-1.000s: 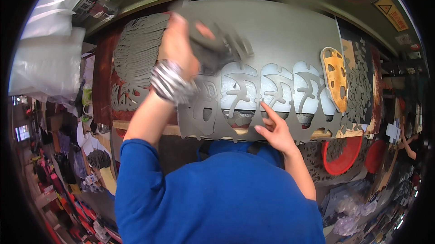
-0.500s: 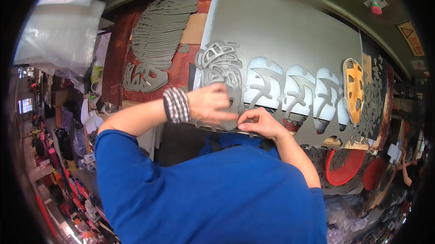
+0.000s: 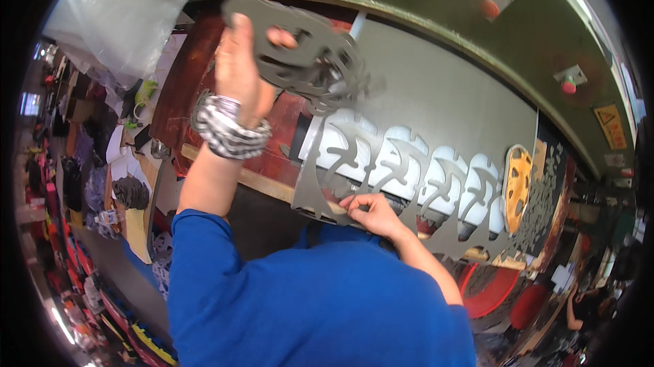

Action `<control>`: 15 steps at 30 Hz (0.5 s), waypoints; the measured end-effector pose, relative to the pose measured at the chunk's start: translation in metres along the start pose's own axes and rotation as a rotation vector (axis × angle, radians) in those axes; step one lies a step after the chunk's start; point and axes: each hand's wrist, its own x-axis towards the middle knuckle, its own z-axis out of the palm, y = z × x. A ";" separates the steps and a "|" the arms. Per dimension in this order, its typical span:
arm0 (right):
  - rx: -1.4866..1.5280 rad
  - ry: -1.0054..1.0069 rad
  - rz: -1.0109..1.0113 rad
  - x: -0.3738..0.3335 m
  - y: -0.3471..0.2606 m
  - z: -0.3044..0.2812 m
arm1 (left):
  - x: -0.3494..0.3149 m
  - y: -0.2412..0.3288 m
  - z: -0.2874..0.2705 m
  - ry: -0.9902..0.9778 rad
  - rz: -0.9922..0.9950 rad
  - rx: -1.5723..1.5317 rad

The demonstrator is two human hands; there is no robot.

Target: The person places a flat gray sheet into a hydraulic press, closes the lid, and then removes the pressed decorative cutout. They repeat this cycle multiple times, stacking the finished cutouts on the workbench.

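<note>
the left hand (image 3: pixel 240 70) is raised to the far left of the cut sheet (image 3: pixel 310 193), its fingers clamped on a bunch of gray cut pieces (image 3: pixel 300 26); some fingertips show through a hole in the top piece, and the far end of the bunch is blurred. a checked black-and-white wristband (image 3: pixel 231 128) circles that wrist, off the sheet's left end. the right hand (image 3: pixel 375 216) is at the sheet's near edge, left of its middle, with thumb and fingertips drawn together; i cannot tell whether they pinch the sheet itself. the sheet is gray, with a row of large openings where white shows through. a yellow mold (image 3: pixel 517 190) lies at the sheet's right end, and small gray scraps (image 3: pixel 541 210) are scattered to the right of that end. a smooth gray board (image 3: pixel 436 81) stretches beyond the sheet, a red board (image 3: pixel 286 121) lies to its left, and a red basin (image 3: pixel 494 292) is below its right end.
</note>
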 end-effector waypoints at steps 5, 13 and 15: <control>-0.270 -0.025 0.089 -0.027 -0.027 -0.013 | 0.029 0.075 -0.013 0.041 0.009 0.172; 0.066 0.142 0.009 -0.087 -0.043 -0.059 | 0.017 0.130 -0.102 0.189 0.112 0.569; 0.144 0.226 0.004 -0.091 -0.040 -0.074 | 0.013 0.137 -0.128 0.352 0.179 0.549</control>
